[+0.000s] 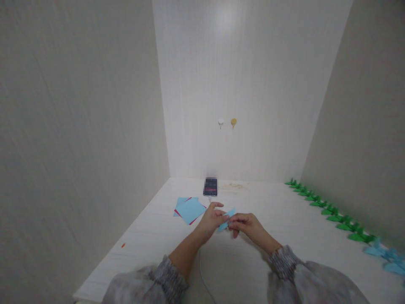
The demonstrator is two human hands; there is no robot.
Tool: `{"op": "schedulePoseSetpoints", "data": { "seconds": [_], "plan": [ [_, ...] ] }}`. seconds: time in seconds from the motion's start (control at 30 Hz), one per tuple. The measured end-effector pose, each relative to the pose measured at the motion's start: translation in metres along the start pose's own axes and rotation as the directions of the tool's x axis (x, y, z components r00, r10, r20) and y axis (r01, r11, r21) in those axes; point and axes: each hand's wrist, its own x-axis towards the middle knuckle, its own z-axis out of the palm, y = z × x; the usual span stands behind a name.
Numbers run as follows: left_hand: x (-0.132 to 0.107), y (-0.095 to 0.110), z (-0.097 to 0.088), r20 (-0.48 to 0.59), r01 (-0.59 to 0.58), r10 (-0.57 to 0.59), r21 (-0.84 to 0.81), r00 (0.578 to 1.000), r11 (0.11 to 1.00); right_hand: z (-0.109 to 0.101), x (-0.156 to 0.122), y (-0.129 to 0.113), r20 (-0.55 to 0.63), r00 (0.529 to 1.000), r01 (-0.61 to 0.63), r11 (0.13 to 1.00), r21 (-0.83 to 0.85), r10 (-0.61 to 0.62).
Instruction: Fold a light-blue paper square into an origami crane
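Observation:
Both hands meet over the middle of the white table [152, 236] on a small folded piece of light blue paper [228, 218]. My left hand [212, 219] pinches its left side with fingers curled. My right hand [245, 224] grips its right side, fingers closed over the paper. The paper is partly hidden between the fingers and held just above the tabletop. Grey patterned sleeves cover both forearms near the bottom of the view.
A small stack of light blue and red paper sheets [190, 209] lies left of the hands. A dark phone [210, 186] with a cable lies behind them. Green folded paper figures [329, 209] line the right wall, light blue ones [384, 255] nearer. Two hooks [227, 123] hang on the back wall.

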Motion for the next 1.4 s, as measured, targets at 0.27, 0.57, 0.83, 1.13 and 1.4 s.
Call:
{"op": "schedulePoseSetpoints", "data": {
  "seconds": [0.27, 0.57, 0.83, 1.13, 1.4],
  "plan": [
    [-0.001, 0.006, 0.000, -0.003, 0.000, -0.001, -0.238, 1.000, 0.971, -0.006, 0.004, -0.001, -0.187, 0.972, 0.119, 0.986, -0.115, -0.139],
    [-0.003, 0.008, -0.002, 0.100, 0.041, -0.010, -0.312, 0.995, 0.949, -0.007, 0.005, -0.001, -0.254, 0.948, 0.135, 0.966, -0.220, -0.191],
    [-0.001, 0.004, -0.001, 0.095, 0.076, -0.054, -0.242, 0.994, 0.967, -0.005, 0.003, -0.002, -0.282, 0.955, 0.069, 0.992, -0.102, -0.095],
    [-0.002, 0.004, 0.003, -0.001, 0.071, -0.071, 0.012, 0.997, 0.997, -0.002, 0.005, -0.003, -0.306, 0.952, -0.014, 1.000, 0.000, 0.013],
    [-0.002, 0.002, 0.002, 0.020, 0.033, -0.034, 0.052, 0.999, 0.998, -0.001, 0.005, -0.003, -0.324, 0.945, -0.038, 0.999, 0.016, 0.041]
  ]
}}
